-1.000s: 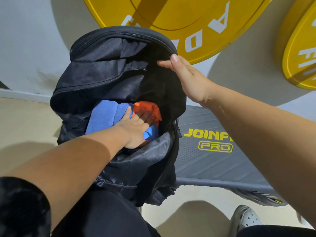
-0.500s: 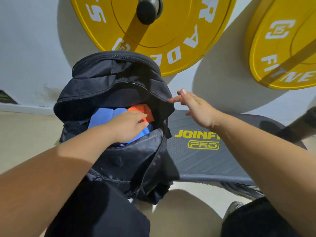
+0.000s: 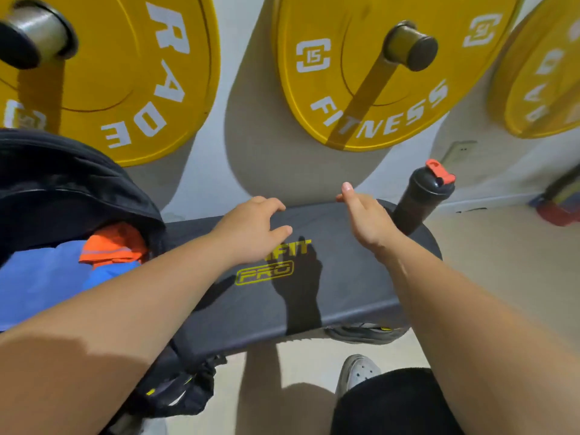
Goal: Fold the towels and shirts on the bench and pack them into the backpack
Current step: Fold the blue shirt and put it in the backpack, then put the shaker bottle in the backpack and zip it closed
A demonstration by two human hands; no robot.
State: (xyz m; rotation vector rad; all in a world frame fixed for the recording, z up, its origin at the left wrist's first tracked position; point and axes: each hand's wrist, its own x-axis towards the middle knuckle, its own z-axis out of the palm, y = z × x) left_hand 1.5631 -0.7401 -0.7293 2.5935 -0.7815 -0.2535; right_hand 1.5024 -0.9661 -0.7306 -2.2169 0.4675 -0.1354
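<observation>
The black backpack (image 3: 62, 183) stands open at the left end of the dark bench (image 3: 345, 277). Inside it lie a folded blue cloth (image 3: 40, 277) and an orange garment (image 3: 113, 243) on top. My left hand (image 3: 251, 233) hovers over the bench's middle, fingers loosely curled, holding nothing. My right hand (image 3: 364, 215) is just to its right, fingers relaxed, also empty. Both hands are clear of the backpack. The bench top under them shows only its yellow logo.
A black shaker bottle (image 3: 420, 199) with a red cap stands behind the bench's right end. Yellow weight plates (image 3: 361, 89) hang on pegs on the wall behind. My shoe (image 3: 357, 372) and knee are below the bench edge.
My left hand came out of the backpack and moved right over the bench. My right hand let go of the backpack's flap and moved right too. The view swung right.
</observation>
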